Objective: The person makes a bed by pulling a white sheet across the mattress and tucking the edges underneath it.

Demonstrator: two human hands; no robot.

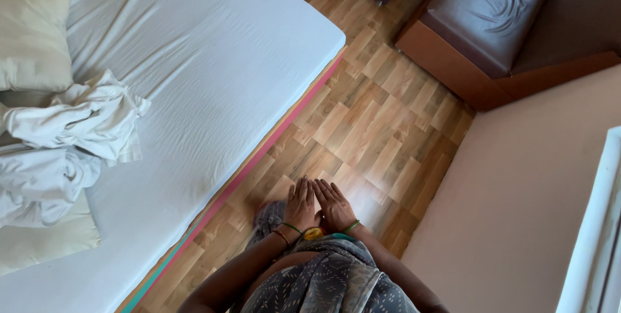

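Wood-look floor (381, 119) underfoot, parquet-patterned with a soft sheen (one bright patch near the hands). The bed sheet (213, 60) is matt white cloth, lightly creased; crumpled white linen (77, 119) lies rumpled on it beside a matt cream pillow (32, 28). The dark brown sofa cushion (485, 9) looks like smooth, faintly glossy leather.

No packages, labels, signs or screens are showing anywhere in this view. Nothing of that kind is lying on any surface or standing along any edge here.
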